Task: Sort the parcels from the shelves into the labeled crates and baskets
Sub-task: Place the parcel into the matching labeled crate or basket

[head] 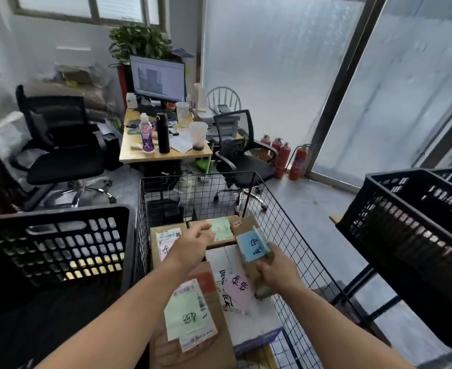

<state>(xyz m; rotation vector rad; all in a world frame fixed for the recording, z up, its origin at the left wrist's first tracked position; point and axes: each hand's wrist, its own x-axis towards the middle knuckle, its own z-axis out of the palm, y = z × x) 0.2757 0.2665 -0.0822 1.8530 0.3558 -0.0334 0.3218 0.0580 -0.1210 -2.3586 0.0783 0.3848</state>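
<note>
Our right grip (pixel 271 274) curls round the blue-labelled parcel (pixel 254 247) over the wire basket (pixel 268 206). Our left grip (pixel 192 242), fingers bent, meets the green-labelled parcel (pixel 221 230), hold unclear. Held by 1 end, the blue-labelled parcel could slip and misfile.

Ahead of me a wooden surface (pixel 129 153) with lit monitor (pixel 157 78), black flask (pixel 163 133) beside purple-labelled bottle (pixel 146 134), leafy plant (pixel 139 41) behind, black office chair (pixel 65 145) at left, red fire extinguishers (pixel 298 162) by the frosted window (pixel 272 62)
</note>
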